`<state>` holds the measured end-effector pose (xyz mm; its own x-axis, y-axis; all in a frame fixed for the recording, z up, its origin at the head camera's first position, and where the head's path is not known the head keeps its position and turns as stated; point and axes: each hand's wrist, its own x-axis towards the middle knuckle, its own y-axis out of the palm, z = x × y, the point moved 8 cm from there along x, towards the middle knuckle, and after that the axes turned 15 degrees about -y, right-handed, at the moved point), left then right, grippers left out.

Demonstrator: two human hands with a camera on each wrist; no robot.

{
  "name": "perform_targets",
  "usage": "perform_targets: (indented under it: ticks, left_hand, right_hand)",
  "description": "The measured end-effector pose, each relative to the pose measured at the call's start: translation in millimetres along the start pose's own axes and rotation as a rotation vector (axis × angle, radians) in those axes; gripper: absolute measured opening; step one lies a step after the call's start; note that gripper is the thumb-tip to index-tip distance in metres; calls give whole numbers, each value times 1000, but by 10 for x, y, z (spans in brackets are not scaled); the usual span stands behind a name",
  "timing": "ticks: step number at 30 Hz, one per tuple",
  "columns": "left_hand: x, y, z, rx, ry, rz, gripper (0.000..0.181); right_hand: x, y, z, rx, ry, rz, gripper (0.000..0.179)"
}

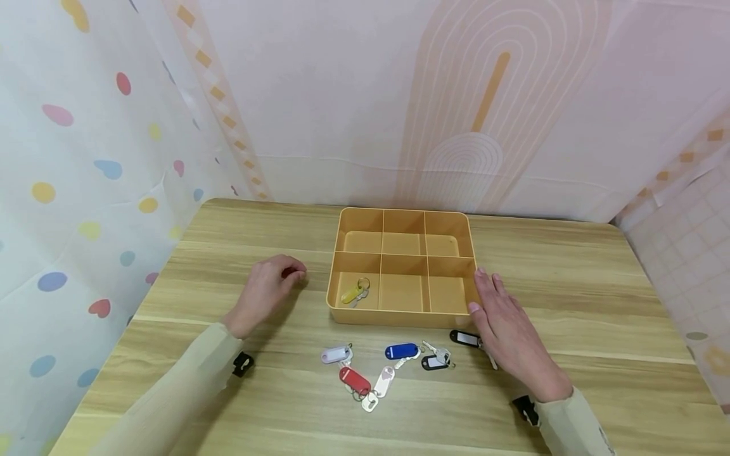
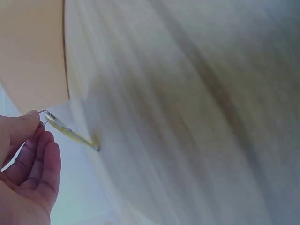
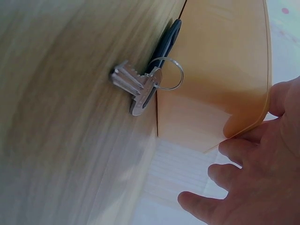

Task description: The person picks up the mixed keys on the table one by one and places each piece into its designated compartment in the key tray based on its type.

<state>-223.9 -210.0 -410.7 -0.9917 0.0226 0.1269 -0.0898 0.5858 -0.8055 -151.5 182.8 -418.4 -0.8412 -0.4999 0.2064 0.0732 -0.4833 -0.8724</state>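
Beside the left side of an orange six-compartment organizer box [image 1: 369,318], my left hand [image 1: 267,288] pinches a thin metal ring. From it hangs a keychain with a yellow-edged tag [image 2: 70,133], clear in the left wrist view and hidden by the hand in the head view. My right hand [image 1: 510,329] lies with extended, spread fingers against the box's right side, fingertips at the rim. Close under that hand, a black key tag [image 3: 165,44] with a ring and silver keys [image 3: 146,89] lies at the box's front. Another yellow keychain [image 1: 352,294] sits in the front-left compartment.
Before the box lie several tagged keys: a lavender tag [image 1: 335,354], a red tag [image 1: 355,380], a white tag [image 1: 384,382], a blue tag [image 1: 402,351] and a second black tag [image 1: 435,362]. Patterned cloth [image 1: 331,95] hangs behind the wooden table [image 1: 570,278].
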Motion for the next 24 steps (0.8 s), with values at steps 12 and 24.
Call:
perform_targets:
  ticks: [12,24]
  left_hand:
    - [-97,-179,-153,-71,88,-132,10]
    - [-230,-333,-318,-101,127,-223,13]
  right_hand:
    - [0,6,-4,2,2,1,63]
    - [-6,-2,-11,8,6,-4,63]
